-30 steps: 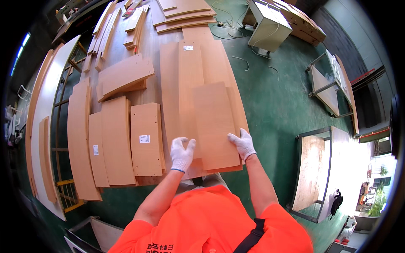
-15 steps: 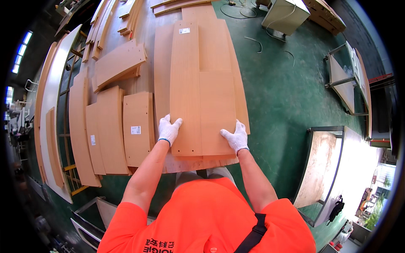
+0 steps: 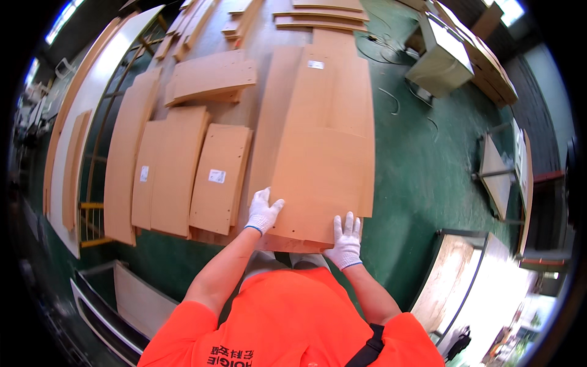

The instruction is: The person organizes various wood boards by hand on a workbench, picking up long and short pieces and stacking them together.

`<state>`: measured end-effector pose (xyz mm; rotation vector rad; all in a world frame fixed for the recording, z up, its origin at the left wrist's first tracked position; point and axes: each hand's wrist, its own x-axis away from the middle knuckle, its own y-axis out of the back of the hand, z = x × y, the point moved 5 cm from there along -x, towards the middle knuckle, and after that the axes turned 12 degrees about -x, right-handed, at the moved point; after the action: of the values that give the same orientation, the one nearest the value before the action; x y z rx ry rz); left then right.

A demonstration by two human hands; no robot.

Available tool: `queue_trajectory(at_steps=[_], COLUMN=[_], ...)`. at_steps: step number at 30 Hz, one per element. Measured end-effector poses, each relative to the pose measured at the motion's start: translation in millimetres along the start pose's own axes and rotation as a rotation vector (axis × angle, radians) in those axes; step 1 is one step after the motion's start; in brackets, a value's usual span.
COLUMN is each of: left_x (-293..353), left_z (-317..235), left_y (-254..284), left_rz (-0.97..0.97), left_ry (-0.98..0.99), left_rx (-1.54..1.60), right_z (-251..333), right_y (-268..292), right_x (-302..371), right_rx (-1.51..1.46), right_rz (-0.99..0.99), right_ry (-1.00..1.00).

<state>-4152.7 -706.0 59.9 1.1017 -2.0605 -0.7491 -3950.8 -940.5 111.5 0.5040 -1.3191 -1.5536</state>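
Long light-brown wooden panels lie stacked in front of me, running away toward the far side. A narrow panel with a white label near its far end is on top at the left. My left hand, in a white knitted glove, grips the stack's left edge close to the near end, its thumb over the top face. At the near right corner, my right hand, gloved too, rests against the panels with fingers outstretched and spread.
Shorter labelled panels and a tilted pair of boards lie left of the stack. More boards are at the far end. On the green floor to the right stand a pale cabinet and a metal-framed table.
My view has turned, so the stack appears shifted and slanted. My right hand has gone from the right edge to the near right corner, fingers now spread. The left stays at the left edge.
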Motion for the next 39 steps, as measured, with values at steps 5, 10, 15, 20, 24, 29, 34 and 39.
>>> queue_trajectory(at_steps=[5, 10, 15, 20, 24, 29, 34, 39], left_x=[18.8, 108.2, 148.8, 130.6, 156.7, 170.9, 227.3, 254.8], left_z=[12.2, 95.3, 178.5, 194.8, 205.6, 190.1, 209.8, 168.9], left_y=[8.1, 16.7, 26.7, 36.8, 18.8, 35.0, 25.0, 104.6], left_rz=[-0.034, -0.090, -0.267, -0.168, -0.329, -0.471, -0.430, -0.413], left_ry=[0.012, 0.385, 0.843, 0.861, 1.003, 1.021, 0.812, 0.566], left_rx=[0.110, 0.733, 1.035, 1.309, 1.182, 1.574, 1.643, 1.704], right_z=[-6.3, 82.7, 224.5, 310.9, 326.0, 327.2, 328.2, 327.4], right_y=[-16.7, 46.7, 29.7, -12.3, -43.6, -66.1, -69.2, -34.8], right_x=[0.9, -40.1, -189.3, -357.2, -372.5, -316.2, -267.1, -237.5], right_rx=[0.009, -0.017, -0.350, -0.119, -0.214, -0.053, -0.227, -0.543], right_rz=[-0.127, -0.131, 0.047, 0.079, 0.405, 0.542, 0.555, 0.613], right_ry=[0.088, 0.216, 0.537, 0.497, 0.270, 0.409, 0.236, 0.152])
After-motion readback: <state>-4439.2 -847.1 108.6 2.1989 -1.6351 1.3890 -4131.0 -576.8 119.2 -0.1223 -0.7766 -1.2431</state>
